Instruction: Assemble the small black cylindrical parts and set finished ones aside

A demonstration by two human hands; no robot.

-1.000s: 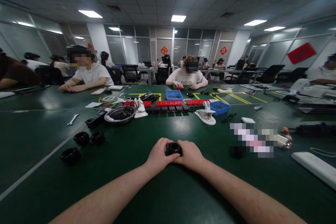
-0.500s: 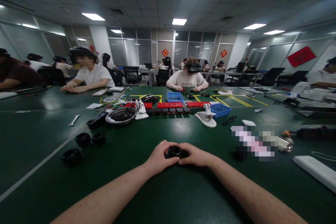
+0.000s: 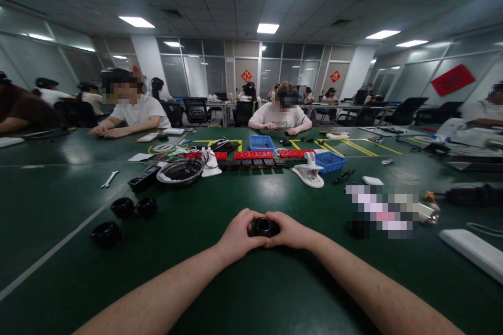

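Observation:
Between my two hands, low in the middle of the view, is a small black ring-shaped part (image 3: 263,227) with a round hole facing up. My left hand (image 3: 242,233) curls around its left side, fingers over the far edge and thumb along the near edge. From the right, my right hand (image 3: 287,231) grips it the same way, and the fingertips of both hands meet. The fingers hide much of the part's sides. Off to the left, three glossy black round pieces sit on the table: a front one (image 3: 106,234), a middle one (image 3: 122,208) and a right one (image 3: 146,207).
On the green table (image 3: 220,298) lie a wrench (image 3: 110,179), a metal bowl (image 3: 179,174), red power strips (image 3: 253,155), a white clamp base (image 3: 309,171) and a blue bin (image 3: 330,162). A white slab (image 3: 471,254) is at right. A person (image 3: 281,115) sits opposite.
Both hands stay around the black part with hardly any movement. The whole view has shifted slightly.

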